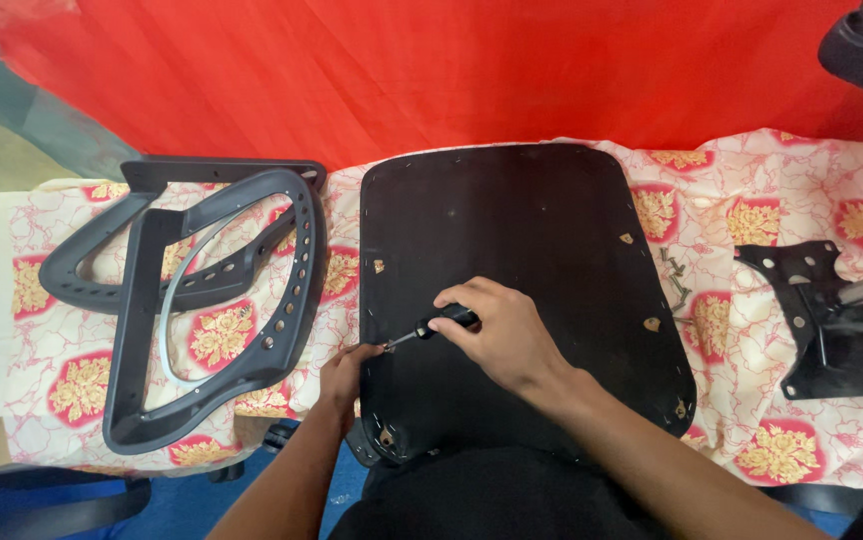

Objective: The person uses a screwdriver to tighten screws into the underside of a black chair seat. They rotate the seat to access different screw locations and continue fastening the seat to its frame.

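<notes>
Floral cloth (pixel 772 440), screwdriver (pixel 430 328) between fingers (pixel 447 322)

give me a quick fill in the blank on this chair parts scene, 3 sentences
1. The right hand holds a small ____ by its black handle.
2. The left hand rests at the left edge of the black ____ panel, beside the tool's tip.
3. The grey chair back frame lies to the ____ of that panel on the floral cloth.

Missing words: screwdriver; seat; left
</notes>
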